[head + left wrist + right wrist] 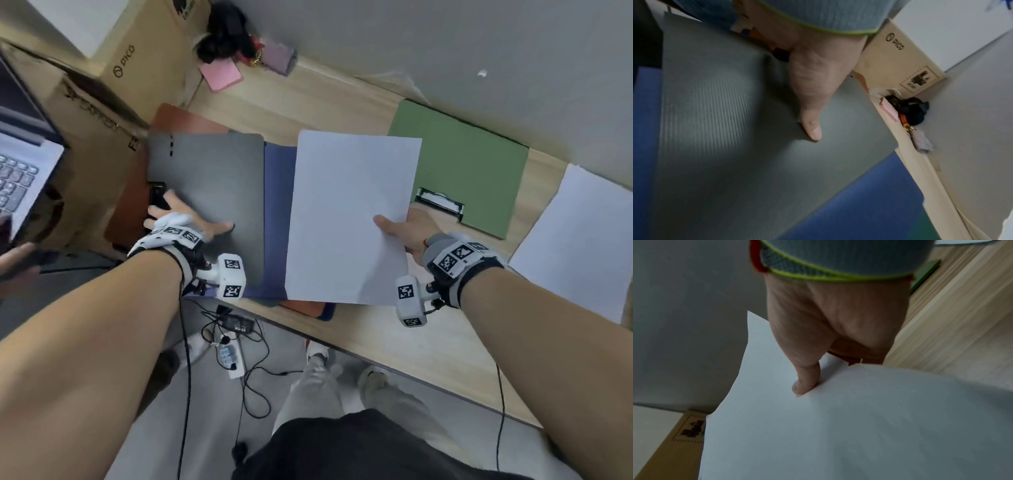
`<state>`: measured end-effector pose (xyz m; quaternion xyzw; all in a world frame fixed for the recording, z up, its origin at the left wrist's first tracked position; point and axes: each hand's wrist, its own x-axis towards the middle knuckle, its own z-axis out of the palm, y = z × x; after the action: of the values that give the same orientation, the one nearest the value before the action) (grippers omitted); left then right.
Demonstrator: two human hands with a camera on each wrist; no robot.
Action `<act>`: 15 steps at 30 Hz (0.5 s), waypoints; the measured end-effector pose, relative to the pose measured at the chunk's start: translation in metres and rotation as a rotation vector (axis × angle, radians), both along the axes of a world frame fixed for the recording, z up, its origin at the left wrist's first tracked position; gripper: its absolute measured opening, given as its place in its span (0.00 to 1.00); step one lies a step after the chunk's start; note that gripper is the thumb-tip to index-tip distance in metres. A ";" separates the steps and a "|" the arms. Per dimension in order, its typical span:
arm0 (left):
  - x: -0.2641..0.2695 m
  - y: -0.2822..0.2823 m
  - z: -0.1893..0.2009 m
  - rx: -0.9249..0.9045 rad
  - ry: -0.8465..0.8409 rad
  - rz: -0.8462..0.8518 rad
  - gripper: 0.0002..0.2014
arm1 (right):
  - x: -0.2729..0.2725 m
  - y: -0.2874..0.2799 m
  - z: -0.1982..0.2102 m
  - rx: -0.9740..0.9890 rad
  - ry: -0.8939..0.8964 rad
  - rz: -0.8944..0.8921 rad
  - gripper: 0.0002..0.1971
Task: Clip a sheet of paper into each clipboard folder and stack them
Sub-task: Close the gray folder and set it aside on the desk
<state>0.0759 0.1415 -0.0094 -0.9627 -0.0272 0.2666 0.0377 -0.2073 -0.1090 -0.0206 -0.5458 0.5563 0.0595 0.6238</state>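
Head view, left hand (186, 219): fingers spread flat on the grey folder cover (209, 192), centre left, gripping nothing
Right hand (409, 233): thumb pinches a white sheet (349, 219) at its right edge, held over the blue folder (277, 212), frame centre
Green clipboard (462, 164): upper right, metal clip at its near edge
Paper stack (579, 246): far right
Writing: "PICO" on cardboard box (137, 54), upper left
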 end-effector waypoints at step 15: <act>0.002 -0.015 0.010 -0.119 0.021 0.004 0.55 | -0.004 0.001 -0.004 -0.040 0.035 -0.061 0.11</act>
<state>0.0778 0.1269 0.0008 -0.9604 -0.0130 0.2777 -0.0199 -0.2116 -0.1079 -0.0243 -0.5400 0.5846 0.0390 0.6043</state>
